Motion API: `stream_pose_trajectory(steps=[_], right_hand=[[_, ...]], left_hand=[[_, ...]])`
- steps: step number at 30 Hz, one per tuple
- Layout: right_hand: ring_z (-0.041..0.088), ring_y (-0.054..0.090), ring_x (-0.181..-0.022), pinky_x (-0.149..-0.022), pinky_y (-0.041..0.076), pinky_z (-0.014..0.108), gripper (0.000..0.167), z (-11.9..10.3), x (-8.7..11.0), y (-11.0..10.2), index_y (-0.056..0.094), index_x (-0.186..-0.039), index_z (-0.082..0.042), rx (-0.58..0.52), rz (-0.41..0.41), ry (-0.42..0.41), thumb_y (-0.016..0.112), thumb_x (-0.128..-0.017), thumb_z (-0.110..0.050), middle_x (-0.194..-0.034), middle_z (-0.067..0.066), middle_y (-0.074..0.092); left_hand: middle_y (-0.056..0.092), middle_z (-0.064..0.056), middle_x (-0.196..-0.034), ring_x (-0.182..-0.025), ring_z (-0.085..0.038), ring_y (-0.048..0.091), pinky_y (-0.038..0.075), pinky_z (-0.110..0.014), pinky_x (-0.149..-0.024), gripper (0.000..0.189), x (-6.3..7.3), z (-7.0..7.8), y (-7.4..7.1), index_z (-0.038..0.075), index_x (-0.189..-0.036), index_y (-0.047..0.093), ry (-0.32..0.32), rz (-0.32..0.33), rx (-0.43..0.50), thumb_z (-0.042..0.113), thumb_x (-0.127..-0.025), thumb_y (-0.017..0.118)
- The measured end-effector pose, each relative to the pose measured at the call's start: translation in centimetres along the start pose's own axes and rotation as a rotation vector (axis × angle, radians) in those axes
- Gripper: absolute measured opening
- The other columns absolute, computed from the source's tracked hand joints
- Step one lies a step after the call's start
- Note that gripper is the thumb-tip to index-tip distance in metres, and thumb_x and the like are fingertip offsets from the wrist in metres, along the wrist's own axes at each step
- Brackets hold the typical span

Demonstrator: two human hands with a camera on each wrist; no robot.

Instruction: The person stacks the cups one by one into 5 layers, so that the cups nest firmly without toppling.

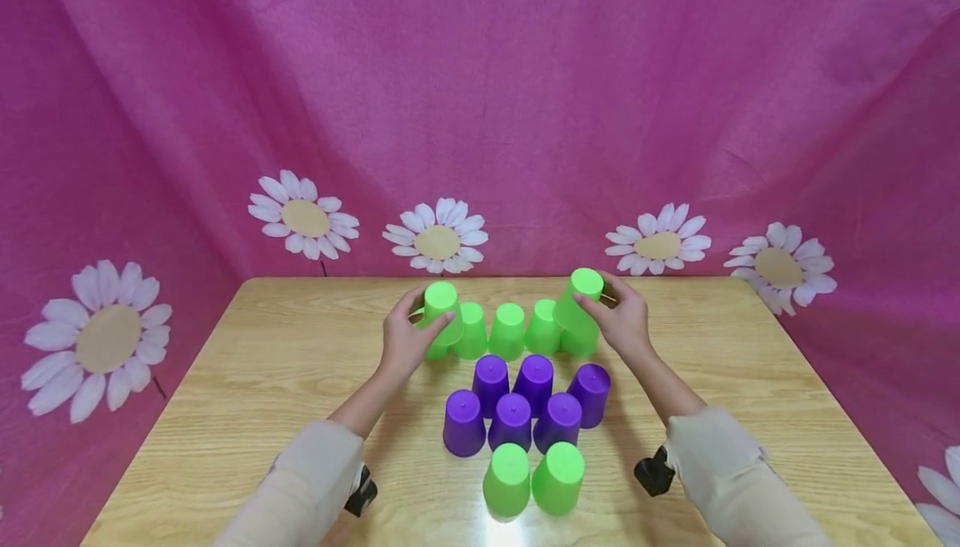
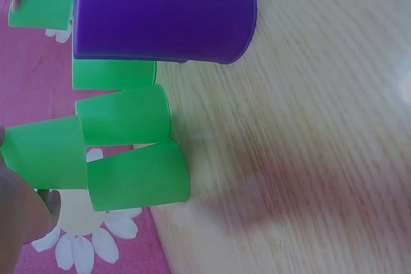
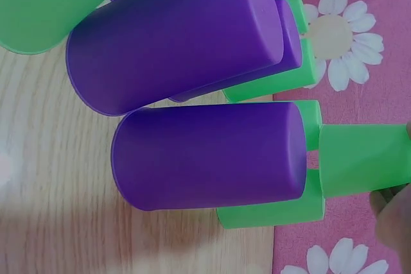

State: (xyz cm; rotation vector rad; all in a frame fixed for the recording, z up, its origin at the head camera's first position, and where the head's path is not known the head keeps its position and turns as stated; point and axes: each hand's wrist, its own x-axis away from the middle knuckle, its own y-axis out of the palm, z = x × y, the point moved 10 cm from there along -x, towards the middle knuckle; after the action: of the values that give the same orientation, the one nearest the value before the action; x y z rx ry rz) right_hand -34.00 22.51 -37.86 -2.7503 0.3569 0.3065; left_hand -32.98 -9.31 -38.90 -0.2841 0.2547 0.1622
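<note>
In the head view my left hand (image 1: 405, 334) grips an upside-down green cup (image 1: 442, 301) between thumb and fingers. That cup stands over the left end of a back row of green cups (image 1: 507, 334); in the left wrist view its rim is right at the tops of two row cups (image 2: 138, 174). Over the row's right end, my right hand (image 1: 624, 318) grips another upside-down green cup (image 1: 581, 297), slightly tilted in the head view. In the right wrist view this cup (image 3: 363, 158) has its rim at the tops of two row cups.
Several upside-down purple cups (image 1: 512, 422) stand in the middle of the wooden table (image 1: 262, 380), nearer than the green row. Two upside-down green cups (image 1: 507, 480) are closest to the front. A pink cloth (image 1: 480, 113) with white flowers hangs behind the table.
</note>
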Motion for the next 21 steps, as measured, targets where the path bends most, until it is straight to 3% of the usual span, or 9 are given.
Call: stream_pose_trajectory(steps=[13, 21], right_hand=[[0.04, 0.053, -0.116, -0.101, 0.045, 0.043, 0.048, -0.5, -1.2, 1.1, 0.05, -0.126, 0.009, 0.046, -0.045, -0.046, 0.067, -0.083, -0.006, -0.123, 0.029, 0.055], [0.039, 0.051, -0.117, -0.102, 0.044, 0.045, 0.048, -0.2, -1.5, 1.5, 0.048, -0.128, 0.007, 0.061, -0.052, -0.024, 0.064, -0.086, -0.008, -0.125, 0.029, 0.054]], left_hand=[[0.061, -0.021, -0.119, -0.11, -0.034, 0.057, 0.05, -0.044, -0.091, 0.054, -1.2, 0.5, 0.2, 0.0, -0.125, 0.054, 0.009, 0.041, -0.005, 0.008, -0.076, 0.074], [0.061, -0.023, -0.117, -0.108, -0.036, 0.058, 0.049, -0.045, -0.091, 0.052, -1.9, 0.5, 0.5, -0.003, -0.122, 0.055, 0.016, 0.066, 0.002, 0.008, -0.076, 0.074]])
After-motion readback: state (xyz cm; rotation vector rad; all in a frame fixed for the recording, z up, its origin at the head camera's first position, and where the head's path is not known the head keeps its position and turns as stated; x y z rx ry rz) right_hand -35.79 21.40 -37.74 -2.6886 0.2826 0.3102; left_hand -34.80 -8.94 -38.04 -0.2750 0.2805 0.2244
